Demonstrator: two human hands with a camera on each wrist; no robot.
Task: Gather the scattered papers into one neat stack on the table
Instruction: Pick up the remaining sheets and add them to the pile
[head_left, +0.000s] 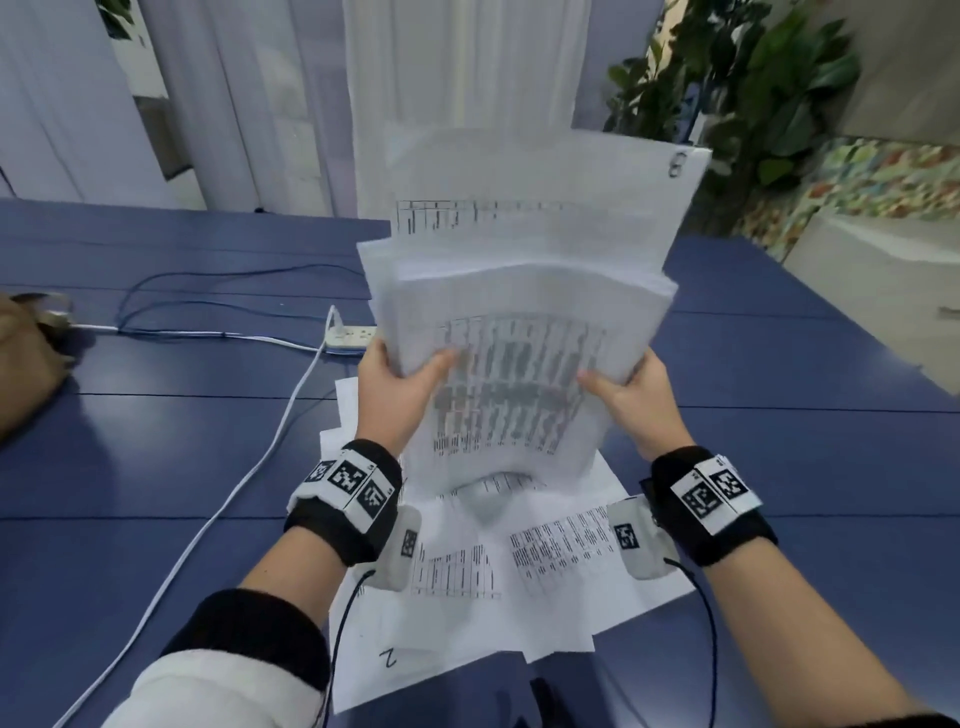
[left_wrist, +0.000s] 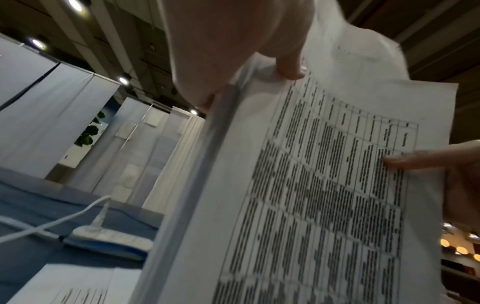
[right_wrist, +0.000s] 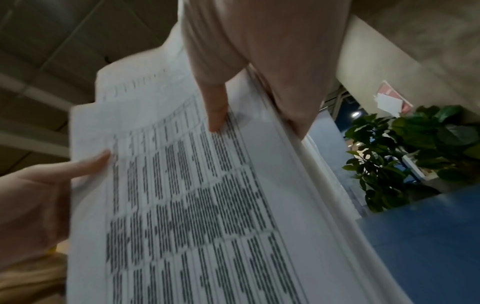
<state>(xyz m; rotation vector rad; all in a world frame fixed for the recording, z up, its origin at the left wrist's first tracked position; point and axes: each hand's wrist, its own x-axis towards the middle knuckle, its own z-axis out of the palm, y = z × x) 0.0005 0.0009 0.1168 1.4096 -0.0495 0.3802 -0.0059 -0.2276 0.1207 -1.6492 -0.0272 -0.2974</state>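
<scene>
Both hands, left hand and right hand, pinch an uneven bundle of white printed sheets upright over loose printed pages on the blue table.

Bright head view, dim blurred wrist views

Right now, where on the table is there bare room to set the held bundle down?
Bare blue table lies right of the right hand, up to the white cabinet. Another bare patch sits near left, between the white cable and the brown object. It is crowded under the held bundle, where loose sheets overlap, and around the power strip.
</scene>
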